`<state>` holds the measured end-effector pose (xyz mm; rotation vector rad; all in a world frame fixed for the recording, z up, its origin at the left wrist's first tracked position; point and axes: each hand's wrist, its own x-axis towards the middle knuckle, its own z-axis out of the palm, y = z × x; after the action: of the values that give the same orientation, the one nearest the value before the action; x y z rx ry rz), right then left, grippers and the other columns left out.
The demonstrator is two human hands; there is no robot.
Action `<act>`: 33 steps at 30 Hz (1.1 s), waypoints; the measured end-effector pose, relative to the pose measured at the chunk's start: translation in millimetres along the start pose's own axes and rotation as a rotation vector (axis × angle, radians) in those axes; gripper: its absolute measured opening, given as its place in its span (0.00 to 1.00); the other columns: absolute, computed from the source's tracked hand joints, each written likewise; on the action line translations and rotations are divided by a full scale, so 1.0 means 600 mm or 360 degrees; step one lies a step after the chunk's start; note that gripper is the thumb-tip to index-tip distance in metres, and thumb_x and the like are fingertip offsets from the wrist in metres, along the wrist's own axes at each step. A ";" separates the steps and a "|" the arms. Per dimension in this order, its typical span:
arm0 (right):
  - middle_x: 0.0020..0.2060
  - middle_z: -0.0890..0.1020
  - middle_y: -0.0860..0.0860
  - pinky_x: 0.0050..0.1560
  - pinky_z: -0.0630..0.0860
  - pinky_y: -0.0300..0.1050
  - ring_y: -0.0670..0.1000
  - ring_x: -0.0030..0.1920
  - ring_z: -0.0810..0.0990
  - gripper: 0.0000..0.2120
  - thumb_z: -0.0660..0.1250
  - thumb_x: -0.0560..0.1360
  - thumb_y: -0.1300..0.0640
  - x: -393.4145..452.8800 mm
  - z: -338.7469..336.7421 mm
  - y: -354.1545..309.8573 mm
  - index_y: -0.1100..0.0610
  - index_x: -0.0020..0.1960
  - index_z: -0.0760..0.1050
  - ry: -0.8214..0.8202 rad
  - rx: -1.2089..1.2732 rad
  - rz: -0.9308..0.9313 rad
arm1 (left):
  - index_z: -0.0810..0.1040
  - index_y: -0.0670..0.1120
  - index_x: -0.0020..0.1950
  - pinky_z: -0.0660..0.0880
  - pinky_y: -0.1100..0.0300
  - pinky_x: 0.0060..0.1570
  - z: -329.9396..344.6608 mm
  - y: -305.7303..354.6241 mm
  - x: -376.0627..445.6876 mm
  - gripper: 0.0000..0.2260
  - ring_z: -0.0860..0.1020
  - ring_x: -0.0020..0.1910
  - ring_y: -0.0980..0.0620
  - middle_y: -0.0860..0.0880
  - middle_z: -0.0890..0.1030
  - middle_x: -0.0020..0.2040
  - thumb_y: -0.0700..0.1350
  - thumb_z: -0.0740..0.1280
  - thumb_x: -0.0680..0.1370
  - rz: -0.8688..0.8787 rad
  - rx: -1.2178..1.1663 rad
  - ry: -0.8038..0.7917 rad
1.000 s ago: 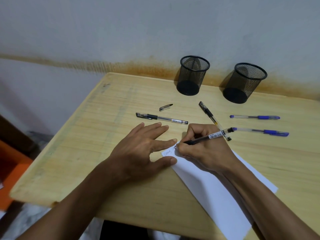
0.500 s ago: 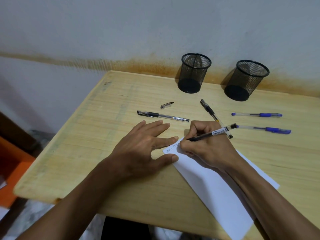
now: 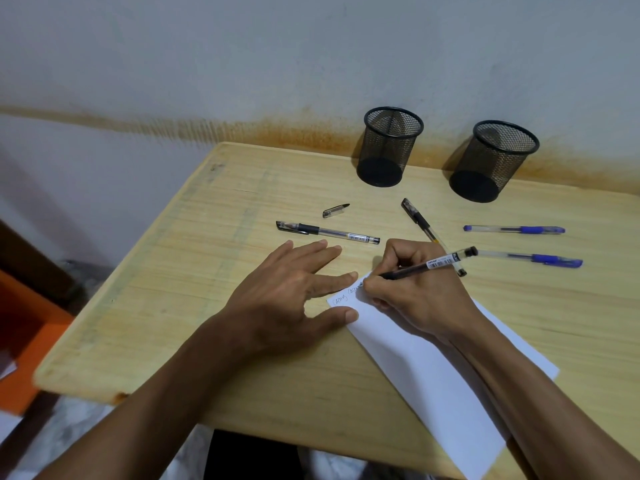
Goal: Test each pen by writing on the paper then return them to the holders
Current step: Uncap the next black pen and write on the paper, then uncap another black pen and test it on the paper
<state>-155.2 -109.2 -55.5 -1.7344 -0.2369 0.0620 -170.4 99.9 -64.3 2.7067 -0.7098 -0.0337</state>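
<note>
I see the tabletop (image 3: pixel 242 341) carrying the paper (image 3: pixel 433 386). My left hand (image 3: pixel 287 299) lies flat on the paper's corner, fingers straight and spread. My right hand (image 3: pixel 419 296) pinches a black pen (image 3: pixel 426 265), tip on the paper. Two holders (image 3: pixel 389 147) stand upright behind.

Both forearms reach in from the bottom edge, bare. Left hand (image 3: pixel 287 292) lies flat, palm down, fingers straight and spread, thumb stretched toward the right hand (image 3: pixel 415 289). Right hand is curled in a writing grip, fingers and thumb pinching a pen (image 3: pixel 427 265), wrist resting low.
</note>
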 end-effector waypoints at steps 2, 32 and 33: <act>0.22 0.78 0.57 0.27 0.71 0.45 0.55 0.24 0.74 0.10 0.73 0.64 0.73 0.000 -0.001 -0.001 0.67 0.32 0.72 0.0000 -0.0038 -0.0003 | 0.66 0.65 0.72 0.46 0.53 0.76 0.000 0.000 0.000 0.29 0.52 0.78 0.58 0.55 0.60 0.79 0.72 0.51 0.74 0.0002 -0.0003 0.0000; 0.33 0.84 0.59 0.32 0.79 0.42 0.52 0.32 0.83 0.07 0.77 0.71 0.67 -0.025 -0.043 -0.052 0.67 0.43 0.79 0.0287 0.0364 0.0131 | 0.83 0.47 0.55 0.73 0.52 0.54 -0.010 -0.001 0.023 0.10 0.76 0.55 0.48 0.51 0.81 0.53 0.49 0.69 0.76 -0.0390 -0.0134 0.1001; 0.34 0.85 0.59 0.33 0.80 0.43 0.53 0.33 0.84 0.08 0.77 0.71 0.67 -0.030 -0.047 -0.055 0.68 0.44 0.79 0.0303 0.0344 0.0124 | 0.82 0.47 0.57 0.73 0.50 0.55 -0.014 -0.008 0.032 0.11 0.75 0.57 0.46 0.50 0.81 0.55 0.48 0.69 0.77 -0.0471 -0.0067 0.0923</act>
<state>-171.7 -134.9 -20.0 -1.5220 -0.0212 -0.0199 -150.4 97.5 -56.8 2.5551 -0.1346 0.6262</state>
